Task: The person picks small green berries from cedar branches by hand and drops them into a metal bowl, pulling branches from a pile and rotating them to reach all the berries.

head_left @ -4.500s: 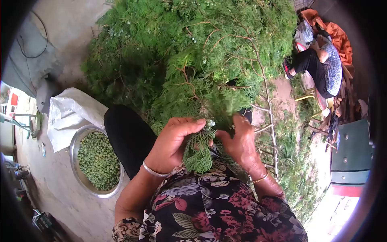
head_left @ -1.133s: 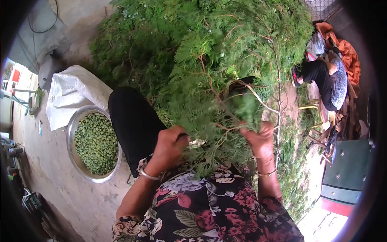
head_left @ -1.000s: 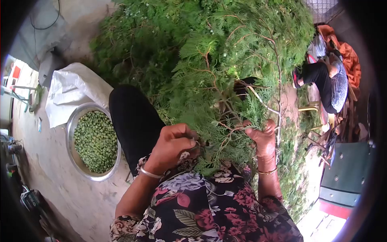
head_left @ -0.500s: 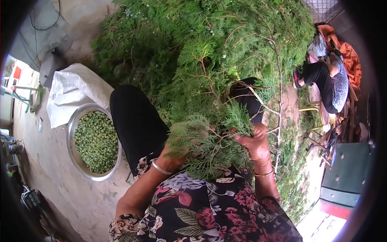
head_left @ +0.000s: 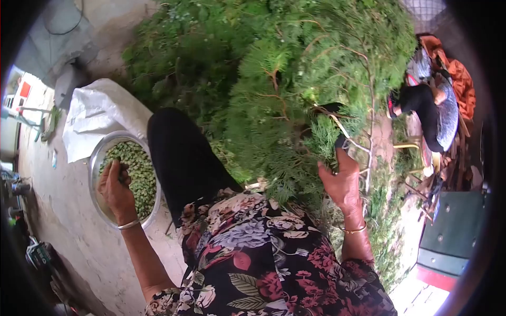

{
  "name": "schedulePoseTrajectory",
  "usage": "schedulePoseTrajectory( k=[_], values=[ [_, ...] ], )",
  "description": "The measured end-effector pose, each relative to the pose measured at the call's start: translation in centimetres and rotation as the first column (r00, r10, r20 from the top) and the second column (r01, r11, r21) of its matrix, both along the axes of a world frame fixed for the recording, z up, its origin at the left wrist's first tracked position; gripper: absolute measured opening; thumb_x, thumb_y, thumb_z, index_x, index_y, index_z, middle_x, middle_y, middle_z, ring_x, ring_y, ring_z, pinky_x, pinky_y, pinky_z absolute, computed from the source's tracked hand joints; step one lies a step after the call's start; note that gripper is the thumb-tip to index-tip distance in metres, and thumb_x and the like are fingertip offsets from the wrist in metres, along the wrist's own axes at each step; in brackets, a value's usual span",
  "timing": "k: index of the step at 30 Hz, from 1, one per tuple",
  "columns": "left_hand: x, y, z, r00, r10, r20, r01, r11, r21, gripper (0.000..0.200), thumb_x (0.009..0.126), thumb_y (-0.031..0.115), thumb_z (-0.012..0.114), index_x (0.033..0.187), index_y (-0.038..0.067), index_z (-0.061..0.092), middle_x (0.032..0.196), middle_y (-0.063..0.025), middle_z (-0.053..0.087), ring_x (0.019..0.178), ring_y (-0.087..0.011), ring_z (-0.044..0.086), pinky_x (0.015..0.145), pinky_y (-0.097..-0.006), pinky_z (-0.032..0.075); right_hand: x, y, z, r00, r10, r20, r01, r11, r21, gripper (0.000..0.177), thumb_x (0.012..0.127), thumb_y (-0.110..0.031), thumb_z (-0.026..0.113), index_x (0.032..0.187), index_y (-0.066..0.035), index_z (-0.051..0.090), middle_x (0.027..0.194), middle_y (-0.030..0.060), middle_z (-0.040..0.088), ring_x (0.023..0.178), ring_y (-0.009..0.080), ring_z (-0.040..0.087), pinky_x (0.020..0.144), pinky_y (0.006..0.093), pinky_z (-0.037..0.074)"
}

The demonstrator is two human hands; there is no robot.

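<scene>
My left hand [head_left: 117, 190] is over the metal basin [head_left: 97, 206], its fingers curled inward; whatever they hold is hidden. Small green seed cones [head_left: 143, 176] fill the basin below it. On the right, my right hand [head_left: 341, 181] grips a leafy evergreen branch [head_left: 295, 171] near my lap, thumb and fingers closed round its stem. The flat, scaly sprays hang to the left of that hand. Just beyond it stands a bare pale branch [head_left: 368, 158].
A big heap of cut evergreen branches [head_left: 211, 63] lies in front of my knees. Behind the basin is a white sack [head_left: 100, 113]. Another person [head_left: 445, 113] sits at the right near an orange cloth [head_left: 461, 84]. A green panel [head_left: 448, 226] stands at lower right.
My left hand has left the sprays and swung left to the basin. My right hand still holds the branch, which has dropped slightly away from my chest.
</scene>
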State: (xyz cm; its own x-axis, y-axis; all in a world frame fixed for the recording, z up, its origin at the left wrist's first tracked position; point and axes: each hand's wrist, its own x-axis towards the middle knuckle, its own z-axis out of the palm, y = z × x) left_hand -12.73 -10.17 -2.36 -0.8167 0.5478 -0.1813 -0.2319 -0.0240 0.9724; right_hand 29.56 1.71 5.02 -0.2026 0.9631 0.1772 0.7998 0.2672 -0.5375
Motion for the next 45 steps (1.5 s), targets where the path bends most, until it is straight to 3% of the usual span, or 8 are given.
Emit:
schedulePoseTrajectory(
  k=[20, 24, 30, 32, 34, 39, 43, 45],
  values=[
    [1.7, -2.6, -0.1, 0.971, -0.078, -0.226, 0.042, 0.987, -0.158, 0.014, 0.084, 0.007, 0.059, 0.079, -0.005, 0.064, 0.06, -0.0005, 0.057, 0.051, -0.0044, 0.045, 0.047, -0.021, 0.035, -2.2, 1.0, -5.9, 0.752, 0.115, 0.649, -0.236, 0.966, 0.102, 0.036, 0.06, -0.006, 0.063, 0.093, 0.003, 0.05, 0.062, 0.0163, 0.054, 0.062, 0.0329, 0.055, 0.07, 0.0409, 0.04],
    [-1.5, -4.9, -2.4, 0.329, -0.432, -0.84, -0.508, 0.669, -0.543, 0.044, 0.076, 0.006, 0.067, 0.115, -0.009, 0.053, 0.099, -0.022, 0.062, 0.085, -0.0326, 0.062, 0.074, -0.0389, 0.048, -2.5, 1.1, -3.6, 0.862, 0.138, 0.488, -0.178, 0.983, 0.036, 0.03, 0.062, -0.003, 0.059, 0.091, 0.002, 0.055, 0.067, 0.019, 0.058, 0.064, 0.0385, 0.056, 0.066, 0.0415, 0.043],
    [1.1, -2.2, 0.6, 0.209, -0.34, -0.917, -0.505, 0.766, -0.399, 0.056, 0.072, 0.004, 0.07, 0.122, -0.006, 0.048, 0.115, -0.0243, 0.057, 0.097, -0.0378, 0.059, 0.082, -0.0409, 0.048, 1.2, 2.9, 0.0, 0.981, 0.014, -0.194, -0.058, 0.973, -0.223, 0.032, 0.077, 0.006, 0.051, 0.109, 0.0, 0.056, 0.095, 0.0107, 0.066, 0.069, 0.0162, 0.061, 0.068, 0.0268, 0.049],
    [3.9, 0.3, 1.3, 0.432, -0.192, -0.881, -0.19, 0.936, -0.297, 0.05, 0.072, 0.003, 0.07, 0.118, -0.003, 0.053, 0.105, -0.0201, 0.062, 0.088, -0.0297, 0.062, 0.074, -0.0349, 0.05, 9.3, 3.5, -7.7, 0.428, -0.162, -0.889, -0.123, 0.964, -0.235, 0.032, 0.09, -0.003, 0.046, 0.122, -0.006, 0.044, 0.111, 0.0073, 0.057, 0.08, 0.0117, 0.056, 0.061, 0.0182, 0.047],
    [7.4, 2.6, 2.5, 0.784, -0.301, -0.543, 0.153, 0.941, -0.301, 0.037, 0.074, 0.004, 0.068, 0.108, -0.001, 0.059, 0.092, -0.0143, 0.065, 0.078, -0.0198, 0.063, 0.069, -0.0288, 0.05, 10.9, 4.9, -6.7, 0.816, -0.331, -0.474, 0.228, 0.938, -0.263, 0.03, 0.096, -0.019, 0.042, 0.123, -0.005, 0.045, 0.112, 0.0072, 0.055, 0.09, 0.0129, 0.054, 0.069, 0.0218, 0.049],
    [14.8, 6.8, 2.6, 0.691, -0.65, -0.315, 0.655, 0.748, -0.108, 0.014, 0.078, 0.007, 0.064, 0.088, -0.003, 0.064, 0.076, -0.0066, 0.064, 0.067, -0.0111, 0.059, 0.06, -0.0235, 0.048, 7.9, 2.1, -1.5, 0.484, -0.11, -0.868, -0.065, 0.985, -0.162, 0.042, 0.092, -0.024, 0.053, 0.126, -0.001, 0.047, 0.122, 0.0077, 0.051, 0.105, 0.0156, 0.051, 0.095, 0.029, 0.043],
    [17.4, 8.5, 4.2, 0.346, -0.88, -0.326, 0.835, 0.447, -0.321, 0.014, 0.078, 0.005, 0.064, 0.09, 0.0, 0.061, 0.077, -0.0066, 0.06, 0.07, -0.0093, 0.053, 0.062, -0.0251, 0.044, 9.2, 2.1, -2.5, 0.826, -0.265, -0.498, 0.21, 0.964, -0.163, 0.087, 0.076, -0.066, 0.058, 0.129, 0.002, 0.039, 0.123, 0.0141, 0.047, 0.108, 0.0214, 0.051, 0.094, 0.0321, 0.046],
    [20.3, 7.5, 1.1, 0.552, -0.83, -0.083, 0.826, 0.558, -0.085, 0.017, 0.078, 0.005, 0.064, 0.095, 0.001, 0.06, 0.085, -0.0077, 0.061, 0.077, -0.01, 0.054, 0.068, -0.025, 0.044, 11.2, 1.1, -2.6, 0.791, -0.206, -0.576, 0.069, 0.966, -0.251, 0.087, 0.077, -0.066, 0.057, 0.128, 0.002, 0.039, 0.124, 0.0134, 0.047, 0.109, 0.0217, 0.051, 0.095, 0.0325, 0.046]
  ],
)
